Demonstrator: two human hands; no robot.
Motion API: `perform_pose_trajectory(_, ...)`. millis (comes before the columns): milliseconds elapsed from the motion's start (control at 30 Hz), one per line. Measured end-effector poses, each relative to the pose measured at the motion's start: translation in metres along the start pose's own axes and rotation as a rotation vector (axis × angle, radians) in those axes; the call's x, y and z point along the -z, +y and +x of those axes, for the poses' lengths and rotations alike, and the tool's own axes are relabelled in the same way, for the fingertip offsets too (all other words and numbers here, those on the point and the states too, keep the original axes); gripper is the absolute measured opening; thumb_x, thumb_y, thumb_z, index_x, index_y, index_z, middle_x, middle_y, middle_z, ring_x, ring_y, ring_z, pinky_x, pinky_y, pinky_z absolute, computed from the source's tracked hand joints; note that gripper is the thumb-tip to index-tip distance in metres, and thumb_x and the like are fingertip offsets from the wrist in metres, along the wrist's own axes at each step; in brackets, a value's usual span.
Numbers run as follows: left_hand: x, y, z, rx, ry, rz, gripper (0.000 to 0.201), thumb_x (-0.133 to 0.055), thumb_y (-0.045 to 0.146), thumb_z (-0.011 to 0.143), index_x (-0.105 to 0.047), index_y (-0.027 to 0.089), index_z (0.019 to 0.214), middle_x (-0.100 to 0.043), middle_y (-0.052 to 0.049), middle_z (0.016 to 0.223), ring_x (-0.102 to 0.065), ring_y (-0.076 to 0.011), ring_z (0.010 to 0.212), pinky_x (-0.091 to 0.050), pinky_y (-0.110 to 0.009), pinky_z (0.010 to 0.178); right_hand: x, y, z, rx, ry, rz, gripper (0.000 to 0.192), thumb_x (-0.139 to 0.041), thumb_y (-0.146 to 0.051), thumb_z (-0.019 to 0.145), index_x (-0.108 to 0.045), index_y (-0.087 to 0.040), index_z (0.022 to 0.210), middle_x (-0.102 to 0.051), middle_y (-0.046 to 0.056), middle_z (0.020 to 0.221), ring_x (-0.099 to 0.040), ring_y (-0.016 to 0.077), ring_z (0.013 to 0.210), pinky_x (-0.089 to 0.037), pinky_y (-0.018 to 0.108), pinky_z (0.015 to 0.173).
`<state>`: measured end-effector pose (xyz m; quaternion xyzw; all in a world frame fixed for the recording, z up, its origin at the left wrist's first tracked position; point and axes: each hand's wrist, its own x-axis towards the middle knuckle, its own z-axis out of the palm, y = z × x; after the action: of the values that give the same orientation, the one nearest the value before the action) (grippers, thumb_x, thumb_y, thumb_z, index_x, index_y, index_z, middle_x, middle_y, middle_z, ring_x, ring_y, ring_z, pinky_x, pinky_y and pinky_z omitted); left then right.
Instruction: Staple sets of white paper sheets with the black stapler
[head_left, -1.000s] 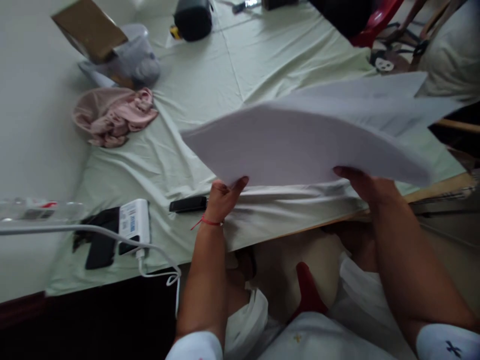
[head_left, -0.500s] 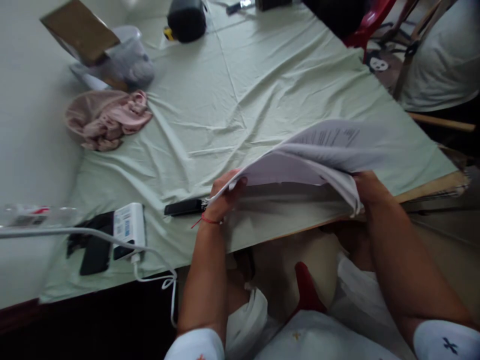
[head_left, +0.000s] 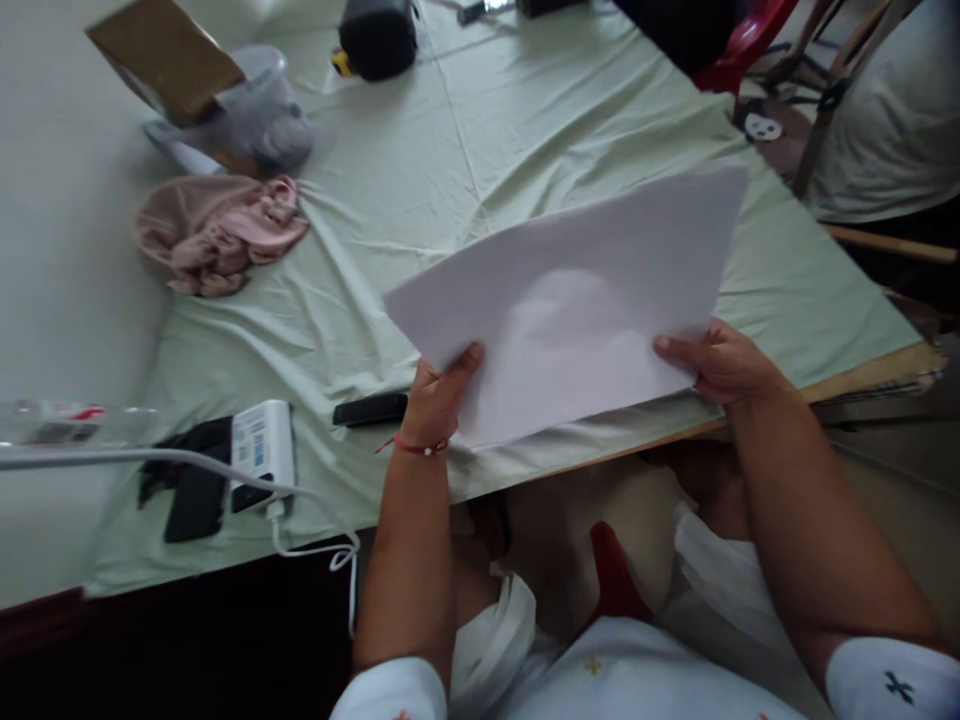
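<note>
Both my hands hold a stack of white paper sheets (head_left: pixel 577 300) just above the near edge of a table covered with a pale green cloth (head_left: pixel 450 180). My left hand (head_left: pixel 439 395), with a red string at the wrist, grips the stack's lower left corner. My right hand (head_left: pixel 716 362) grips its right edge. The side facing me is blank. A black phone-like object (head_left: pixel 371 409) lies on the cloth just left of my left hand.
At the near left lie a white power bank (head_left: pixel 259 450) with a white cable (head_left: pixel 150 460) and a black object (head_left: pixel 191 490). A pink cloth (head_left: pixel 217 230), a clear plastic bag with a brown box (head_left: pixel 225 100) and a black pouch (head_left: pixel 379 35) sit farther back. Another person's white garment (head_left: pixel 885 130) shows at the far right.
The curled, bent stack has been flattened and tilted up, so its blank side now faces me. Both hands keep their hold at the table's near edge.
</note>
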<state>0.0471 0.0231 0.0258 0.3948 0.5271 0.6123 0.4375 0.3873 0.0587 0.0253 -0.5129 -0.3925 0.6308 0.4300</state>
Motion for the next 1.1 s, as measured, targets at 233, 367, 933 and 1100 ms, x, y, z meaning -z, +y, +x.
perform_pose_trajectory(233,-0.007,0.001,-0.001,0.206,-0.015,-0.163,0.054,-0.096,0.061,0.066,-0.077,0.021,0.097,-0.082,-0.009,0.1,-0.079,-0.0263,0.097,-0.067,-0.037,0.085,-0.005,0.004,0.002,0.089,0.158,0.018,0.033,-0.101,-0.041,0.061,-0.079,-0.033,0.085,-0.084,0.001,0.098,-0.079,0.0314,0.099,-0.068,0.043,0.083)
perform_pose_trajectory(367,-0.005,0.004,-0.002,0.243,-0.12,-0.198,0.055,-0.092,0.06,0.073,-0.074,0.023,0.109,-0.08,-0.009,0.111,-0.078,-0.0222,0.092,-0.067,-0.032,0.073,-0.005,-0.002,0.006,0.063,0.217,0.057,0.036,-0.102,-0.042,0.057,-0.078,-0.033,0.083,-0.084,0.002,0.098,-0.078,0.0341,0.103,-0.069,0.045,0.08)
perform_pose_trajectory(933,-0.004,0.005,-0.007,-0.06,-0.125,-0.036,0.079,-0.103,0.043,0.058,-0.071,0.039,0.131,-0.068,-0.002,0.097,-0.058,-0.016,0.071,-0.054,-0.031,0.064,-0.001,0.002,0.016,-0.082,0.231,0.068,0.04,-0.102,-0.037,0.053,-0.074,-0.031,0.081,-0.075,0.0,0.075,-0.069,0.0222,0.063,-0.049,0.028,0.034)
perform_pose_trajectory(1100,-0.004,0.007,-0.009,-0.082,-0.115,-0.035,0.077,-0.102,0.05,0.059,-0.072,0.038,0.129,-0.071,-0.003,0.102,-0.061,-0.0166,0.074,-0.056,-0.029,0.063,-0.004,0.0,0.013,-0.095,0.228,0.06,0.04,-0.102,-0.038,0.054,-0.075,-0.03,0.082,-0.075,-0.001,0.079,-0.071,0.0219,0.07,-0.048,0.025,0.036)
